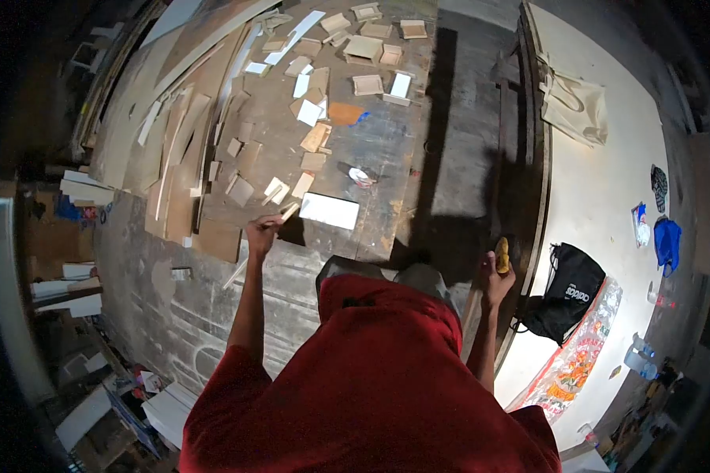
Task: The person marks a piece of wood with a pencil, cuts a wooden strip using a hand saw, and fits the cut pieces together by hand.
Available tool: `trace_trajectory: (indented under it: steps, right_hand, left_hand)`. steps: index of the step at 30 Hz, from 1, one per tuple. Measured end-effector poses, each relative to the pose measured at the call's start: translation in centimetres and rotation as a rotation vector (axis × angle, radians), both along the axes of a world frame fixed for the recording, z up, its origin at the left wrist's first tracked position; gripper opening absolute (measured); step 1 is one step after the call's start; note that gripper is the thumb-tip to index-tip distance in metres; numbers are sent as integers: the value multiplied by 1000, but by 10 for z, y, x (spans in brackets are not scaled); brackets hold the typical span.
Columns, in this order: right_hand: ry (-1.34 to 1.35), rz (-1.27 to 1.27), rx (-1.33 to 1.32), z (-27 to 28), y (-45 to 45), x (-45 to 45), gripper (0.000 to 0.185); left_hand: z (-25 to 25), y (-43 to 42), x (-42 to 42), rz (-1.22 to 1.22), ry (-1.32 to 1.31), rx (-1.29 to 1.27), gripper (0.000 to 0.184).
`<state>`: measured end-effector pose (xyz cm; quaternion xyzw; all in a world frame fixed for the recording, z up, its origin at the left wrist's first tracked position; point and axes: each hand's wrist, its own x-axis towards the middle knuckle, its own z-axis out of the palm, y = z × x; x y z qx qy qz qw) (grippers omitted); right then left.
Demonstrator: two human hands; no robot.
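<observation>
My left hand [263, 233] is closed on a small light wood piece [289, 211], held above the near edge of the dark work table. Just right of that piece lies a white rectangular board [329, 211]. Small wood blocks [276, 191] lie beyond it. My right hand [498, 277] is out to the right, its fingers wrapped round a small yellow object [502, 255], beside the edge of the pale table. What the yellow object is cannot be made out.
Many small wooden boxes [363, 50] and offcuts cover the far part of the work table. Long boards [173, 154] lie at the left. On the pale table [584, 189] at the right are a black bag [568, 293], a cream tote bag [576, 106] and a blue bag [667, 244].
</observation>
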<state>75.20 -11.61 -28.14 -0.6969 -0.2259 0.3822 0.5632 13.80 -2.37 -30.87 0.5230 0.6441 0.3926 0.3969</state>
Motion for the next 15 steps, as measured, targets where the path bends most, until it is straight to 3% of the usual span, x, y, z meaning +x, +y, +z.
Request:
trace_trajectory:
  steps: [5, 7, 10, 12, 14, 15]
  right_hand:
    - [-114, -73, -82, 2, -7, -25, 30]
    - [-124, -98, -17, -9, -14, -47, 33]
    - [-176, -123, -190, -21, -29, -80, 32]
    - [-111, -153, -164, -23, -33, -109, 32]
    - [-4, -303, -75, -10, -31, -145, 31]
    - [-54, -350, -203, -29, -44, -141, 29]
  left_hand:
    - [-8, 22, -60, 162, -117, -108, 10]
    - [-25, 34, -83, 116, -26, 66, 9]
    - [-31, 50, -98, 92, -35, 90, 9]
    - [-28, 60, -105, 70, -100, 51, 10]
    - [-30, 68, -109, -18, -52, 72, 9]
    - [-30, 70, -110, -33, 6, 64, 10]
